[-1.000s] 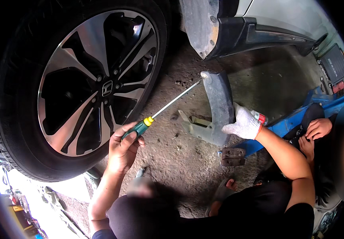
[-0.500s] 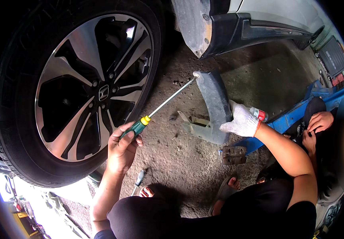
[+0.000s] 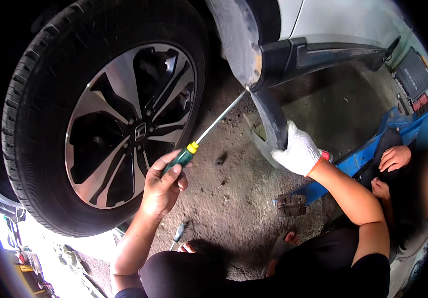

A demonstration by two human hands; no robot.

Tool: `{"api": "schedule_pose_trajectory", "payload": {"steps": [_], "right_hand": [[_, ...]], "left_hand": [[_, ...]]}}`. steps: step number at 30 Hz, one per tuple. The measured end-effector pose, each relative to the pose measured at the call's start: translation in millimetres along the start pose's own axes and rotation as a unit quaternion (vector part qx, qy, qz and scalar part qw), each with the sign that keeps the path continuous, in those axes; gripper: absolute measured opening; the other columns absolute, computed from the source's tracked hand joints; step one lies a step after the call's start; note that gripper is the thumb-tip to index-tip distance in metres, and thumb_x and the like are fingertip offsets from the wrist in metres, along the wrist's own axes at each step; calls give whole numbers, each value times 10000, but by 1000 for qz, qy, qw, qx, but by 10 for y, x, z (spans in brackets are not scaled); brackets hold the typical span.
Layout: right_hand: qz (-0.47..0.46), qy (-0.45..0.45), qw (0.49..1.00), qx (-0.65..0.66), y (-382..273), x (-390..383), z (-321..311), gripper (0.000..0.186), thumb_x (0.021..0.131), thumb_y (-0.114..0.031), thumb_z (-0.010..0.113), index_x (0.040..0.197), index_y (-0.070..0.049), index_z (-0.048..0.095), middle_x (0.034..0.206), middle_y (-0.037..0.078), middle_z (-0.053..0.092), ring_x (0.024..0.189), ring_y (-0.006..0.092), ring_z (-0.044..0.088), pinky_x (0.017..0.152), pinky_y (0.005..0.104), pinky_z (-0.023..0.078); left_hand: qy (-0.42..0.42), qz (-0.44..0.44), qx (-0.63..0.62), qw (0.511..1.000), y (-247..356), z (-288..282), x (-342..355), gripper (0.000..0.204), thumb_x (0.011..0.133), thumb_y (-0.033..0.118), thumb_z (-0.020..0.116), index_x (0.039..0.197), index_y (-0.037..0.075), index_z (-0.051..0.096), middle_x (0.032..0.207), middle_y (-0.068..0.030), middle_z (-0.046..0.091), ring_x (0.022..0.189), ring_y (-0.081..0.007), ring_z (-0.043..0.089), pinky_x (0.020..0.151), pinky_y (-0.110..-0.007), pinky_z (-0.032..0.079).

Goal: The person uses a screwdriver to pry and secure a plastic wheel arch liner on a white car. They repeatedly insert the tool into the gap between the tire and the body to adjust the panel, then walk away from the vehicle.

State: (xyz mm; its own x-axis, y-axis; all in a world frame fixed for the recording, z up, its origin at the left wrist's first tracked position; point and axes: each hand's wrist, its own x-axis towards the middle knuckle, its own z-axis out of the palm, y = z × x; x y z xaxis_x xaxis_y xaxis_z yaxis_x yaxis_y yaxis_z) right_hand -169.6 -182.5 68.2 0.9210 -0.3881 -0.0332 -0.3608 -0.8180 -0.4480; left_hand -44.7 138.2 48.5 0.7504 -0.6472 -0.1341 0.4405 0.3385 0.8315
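My bare left hand (image 3: pixel 164 185) is closed around the green and yellow handle of a screwdriver (image 3: pixel 180 159). The long shaft slants up and to the right. Its tip meets the top end of a dark, curved plastic mud flap (image 3: pixel 272 115), right at the lower corner of the car's wheel arch liner (image 3: pixel 243 54). In a white knit glove, my right hand (image 3: pixel 297 150) grips the flap's lower part, thumb toward the wheel and fingers partly hidden. A pale, blurred portion of the flap shows on its left side. Whether the flap touches the car body I cannot tell.
A large wheel (image 3: pixel 139 129) stands at the left. The car's sill (image 3: pixel 318 57) runs to the upper right. On the floor lie another screwdriver (image 3: pixel 179 231) and a metal block (image 3: pixel 292 204) by a blue lift arm (image 3: pixel 318 187). Another person's hands (image 3: pixel 395 158) rest at the right.
The screwdriver and mud flap have moved up together, so the flap's top end now sits at the wheel arch's lower corner. The flap has turned more edge-on. My view has shifted slightly.
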Motion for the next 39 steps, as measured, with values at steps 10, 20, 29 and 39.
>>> {"api": "schedule_pose_trajectory", "payload": {"steps": [10,20,29,39], "right_hand": [[-47,90,995,15,213,875,343,718,755,-358,724,1184,144,442,998,347,622,961,452,625,843,458,517],[8,98,995,-1,-6,1085,340,638,825,-324,659,1209,103,382,954,322,641,906,445,644,812,490,525],[46,127,991,16,-69,1027,327,589,815,-297,672,1174,74,388,944,325,638,893,463,639,817,505,518],[42,160,986,21,102,1098,414,615,793,-313,698,1198,49,410,966,324,637,926,475,624,827,504,506]], "left_hand": [[29,89,119,989,339,176,588,327,894,76,678,1200,-7,600,906,-57,633,601,-53,434,556,-205,361],[75,141,151,976,288,225,747,351,890,103,698,1197,-34,595,852,-18,619,585,-46,455,514,-192,360],[66,137,151,977,257,172,863,358,874,79,713,1198,-20,598,837,-16,602,607,-51,461,539,-188,381],[17,158,149,976,207,129,937,350,884,68,703,1201,-27,591,802,19,570,614,-27,439,542,-165,352]]}}
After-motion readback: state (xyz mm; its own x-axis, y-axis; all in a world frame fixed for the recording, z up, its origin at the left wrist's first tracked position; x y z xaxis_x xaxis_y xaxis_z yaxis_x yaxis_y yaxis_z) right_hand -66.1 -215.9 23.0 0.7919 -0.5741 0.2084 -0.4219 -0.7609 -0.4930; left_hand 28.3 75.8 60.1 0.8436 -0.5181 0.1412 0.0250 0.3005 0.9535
